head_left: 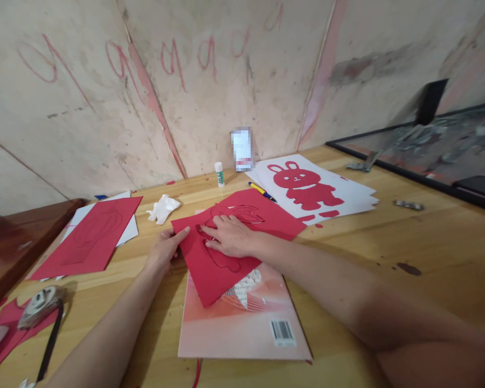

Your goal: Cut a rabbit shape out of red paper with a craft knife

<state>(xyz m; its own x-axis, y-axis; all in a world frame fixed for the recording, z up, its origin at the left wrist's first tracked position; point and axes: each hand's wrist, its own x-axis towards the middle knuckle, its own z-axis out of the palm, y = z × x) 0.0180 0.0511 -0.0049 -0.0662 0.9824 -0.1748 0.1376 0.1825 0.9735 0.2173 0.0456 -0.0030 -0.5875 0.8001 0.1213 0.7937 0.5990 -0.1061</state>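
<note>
Wooden table stretches rightward; our left hand pinches one edge of red, outlined paper, our right hand spread atop.

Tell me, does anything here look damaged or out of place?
The wall is stained and scrawled with red marks. A crumpled white scrap lies beyond the left hand, odd beside the smooth red sheet.

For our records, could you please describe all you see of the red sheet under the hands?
The red sheet looks like paper or card, marked with dark curved outlines. It lies slanted across the book, extending past both its sides. The left hand pinches its left side, thumb on top; the right hand rests on it, hiding some outlines.
</note>
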